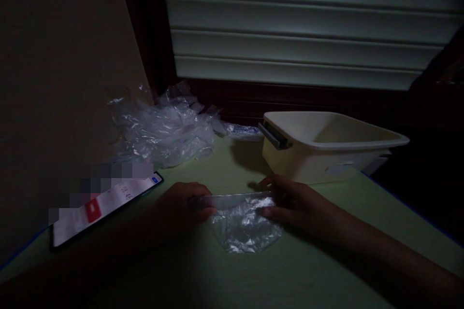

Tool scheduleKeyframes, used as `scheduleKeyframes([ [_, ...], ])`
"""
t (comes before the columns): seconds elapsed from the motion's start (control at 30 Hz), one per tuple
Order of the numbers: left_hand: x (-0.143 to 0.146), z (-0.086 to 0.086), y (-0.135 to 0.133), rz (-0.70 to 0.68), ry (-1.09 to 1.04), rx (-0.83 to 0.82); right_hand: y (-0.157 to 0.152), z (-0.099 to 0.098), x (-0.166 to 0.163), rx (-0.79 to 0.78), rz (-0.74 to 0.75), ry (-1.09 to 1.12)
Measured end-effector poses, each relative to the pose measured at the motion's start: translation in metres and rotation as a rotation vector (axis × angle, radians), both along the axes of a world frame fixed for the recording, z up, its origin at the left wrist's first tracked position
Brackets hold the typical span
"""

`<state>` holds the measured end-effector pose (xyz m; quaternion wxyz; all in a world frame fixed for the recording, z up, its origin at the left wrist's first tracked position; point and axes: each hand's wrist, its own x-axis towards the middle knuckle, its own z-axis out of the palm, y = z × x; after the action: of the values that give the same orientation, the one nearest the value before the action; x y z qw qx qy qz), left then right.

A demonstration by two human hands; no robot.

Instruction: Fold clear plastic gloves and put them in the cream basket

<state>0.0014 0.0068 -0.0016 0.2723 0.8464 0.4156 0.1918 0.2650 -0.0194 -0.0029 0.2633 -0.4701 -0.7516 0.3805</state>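
Note:
A small clear plastic bag (244, 227) lies on the green table top (290, 275) in dim light. My left hand (183, 205) pinches the left end of the bag's top edge with closed fingers. At the right end of that edge, my right hand (293, 203) grips it between thumb and fingers. The top edge is stretched straight between the two hands. The bag's body hangs flat toward me.
A cream plastic tub (362, 147) with a grey handle stands just behind my right hand. A heap of crumpled clear plastic bags (163, 130) lies at the back left. A lit phone (105, 205) rests left of my left hand. Wall and blinds behind.

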Motion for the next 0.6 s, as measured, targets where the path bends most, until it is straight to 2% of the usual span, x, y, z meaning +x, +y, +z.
scheduleKeyframes([
  [0.1,-0.0005,-0.0002,0.0009,0.025,-0.006,-0.042,0.0048,-0.0051,0.0051,-0.074,0.025,-0.019],
  [0.3,-0.0009,0.0019,0.0017,0.003,-0.051,-0.099,0.0078,-0.0052,0.0054,0.028,-0.002,-0.162],
  [0.6,-0.0015,0.0,0.005,-0.125,-0.045,0.039,0.0035,-0.0012,0.0054,0.131,0.012,-0.202],
])
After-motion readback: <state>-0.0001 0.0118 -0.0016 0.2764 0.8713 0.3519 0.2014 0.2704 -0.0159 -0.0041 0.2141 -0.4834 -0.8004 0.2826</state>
